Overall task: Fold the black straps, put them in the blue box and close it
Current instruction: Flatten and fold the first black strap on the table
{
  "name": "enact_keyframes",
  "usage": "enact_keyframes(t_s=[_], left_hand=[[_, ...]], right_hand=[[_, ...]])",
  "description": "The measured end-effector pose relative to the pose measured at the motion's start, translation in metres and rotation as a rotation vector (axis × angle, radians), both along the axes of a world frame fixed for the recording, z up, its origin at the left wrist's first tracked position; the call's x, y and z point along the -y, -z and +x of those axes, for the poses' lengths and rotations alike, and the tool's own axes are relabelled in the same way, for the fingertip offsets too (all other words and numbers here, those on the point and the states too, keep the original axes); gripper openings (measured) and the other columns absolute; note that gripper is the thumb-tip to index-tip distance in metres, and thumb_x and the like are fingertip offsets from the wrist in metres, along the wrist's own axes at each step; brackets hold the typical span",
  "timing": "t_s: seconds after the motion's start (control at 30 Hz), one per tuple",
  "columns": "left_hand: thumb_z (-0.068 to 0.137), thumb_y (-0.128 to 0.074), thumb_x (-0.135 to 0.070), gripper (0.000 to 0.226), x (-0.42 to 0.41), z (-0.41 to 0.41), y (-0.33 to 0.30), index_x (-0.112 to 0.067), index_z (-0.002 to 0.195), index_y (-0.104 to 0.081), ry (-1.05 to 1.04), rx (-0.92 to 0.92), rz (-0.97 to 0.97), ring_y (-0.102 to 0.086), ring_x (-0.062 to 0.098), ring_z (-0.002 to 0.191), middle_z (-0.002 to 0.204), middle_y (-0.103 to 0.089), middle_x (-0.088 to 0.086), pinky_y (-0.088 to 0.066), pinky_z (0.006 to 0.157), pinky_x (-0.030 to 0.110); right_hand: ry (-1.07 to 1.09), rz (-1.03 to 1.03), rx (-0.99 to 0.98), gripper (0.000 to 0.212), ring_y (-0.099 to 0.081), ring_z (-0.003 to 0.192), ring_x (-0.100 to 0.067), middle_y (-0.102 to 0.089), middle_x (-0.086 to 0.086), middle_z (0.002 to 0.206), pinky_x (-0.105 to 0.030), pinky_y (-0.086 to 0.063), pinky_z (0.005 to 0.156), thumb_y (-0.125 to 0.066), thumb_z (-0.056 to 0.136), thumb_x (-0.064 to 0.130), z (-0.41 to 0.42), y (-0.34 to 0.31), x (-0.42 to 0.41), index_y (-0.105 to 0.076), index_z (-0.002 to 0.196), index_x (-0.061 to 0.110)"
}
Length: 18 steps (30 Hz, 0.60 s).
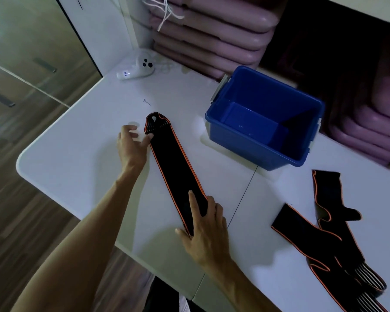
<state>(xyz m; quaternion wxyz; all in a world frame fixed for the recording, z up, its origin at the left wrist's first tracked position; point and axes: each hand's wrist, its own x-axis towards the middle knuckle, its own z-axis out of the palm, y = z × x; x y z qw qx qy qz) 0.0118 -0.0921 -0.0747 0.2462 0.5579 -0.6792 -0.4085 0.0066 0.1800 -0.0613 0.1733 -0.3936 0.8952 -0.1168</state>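
A long black strap (175, 164) with orange edging lies flat on the white table (81, 145), running from its rounded far end to the near edge. My left hand (132, 145) rests beside the far end, fingers spread, one fingertip touching the strap's edge. My right hand (206, 224) presses on the near end, index finger laid along the strap and the thumb at its edge. The open blue box (266, 118) stands empty at the back right. More black straps (331, 235) lie in a loose pile at the right. No lid is in view.
A white controller (140, 66) with a cord lies at the table's far corner. Stacked pink cushions (214, 34) fill the back, and more sit at the right behind the box. The table's rounded left corner drops to a wooden floor. A seam (243, 197) crosses the tabletop.
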Motion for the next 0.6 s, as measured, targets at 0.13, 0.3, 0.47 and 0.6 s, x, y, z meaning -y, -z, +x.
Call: enact_keyframes(t_s=[0.13,0.3,0.47,0.6], left_hand=[[0.092,-0.062,-0.020,0.026,-0.069,0.051,-0.007,-0.012,0.115,-0.055,0.256,-0.031,-0.266,-0.060,0.019,0.086,0.113,-0.048,0.004,-0.052,0.073,0.031],[0.089,-0.059,-0.002,0.035,-0.143,0.108,0.020,-0.007,0.124,-0.058,0.735,0.110,-0.491,-0.053,0.029,0.119,0.132,-0.049,0.015,-0.049,0.093,0.043],[0.089,-0.063,-0.016,0.055,-0.163,0.107,0.024,-0.014,0.140,-0.045,0.969,0.252,-0.628,-0.041,0.026,0.137,0.150,-0.040,0.012,-0.041,0.107,0.039],[0.093,-0.048,-0.034,0.047,-0.158,0.092,0.018,-0.014,0.136,-0.051,0.953,0.242,-0.603,-0.053,0.022,0.127,0.138,-0.056,0.005,-0.046,0.101,0.038]], right_hand=[[-0.008,-0.026,0.037,0.098,-0.044,0.120,-0.032,-0.039,-0.018,0.143,-0.041,-0.052,0.092,-0.068,0.078,0.054,-0.003,-0.001,-0.007,-0.014,0.155,0.028],[0.013,-0.038,0.035,0.096,-0.047,0.104,-0.030,-0.045,-0.018,0.129,-0.038,-0.054,0.081,-0.073,0.074,0.039,-0.005,-0.003,-0.008,-0.023,0.153,0.018],[0.015,0.001,0.089,0.088,-0.043,0.107,-0.025,-0.043,-0.013,0.129,-0.034,-0.053,0.089,-0.068,0.078,0.054,-0.011,-0.006,-0.006,-0.030,0.149,0.018],[0.017,-0.080,0.119,0.080,-0.042,0.106,-0.027,-0.045,-0.013,0.123,-0.037,-0.050,0.091,-0.061,0.080,0.061,-0.022,-0.015,-0.008,-0.038,0.146,0.022]])
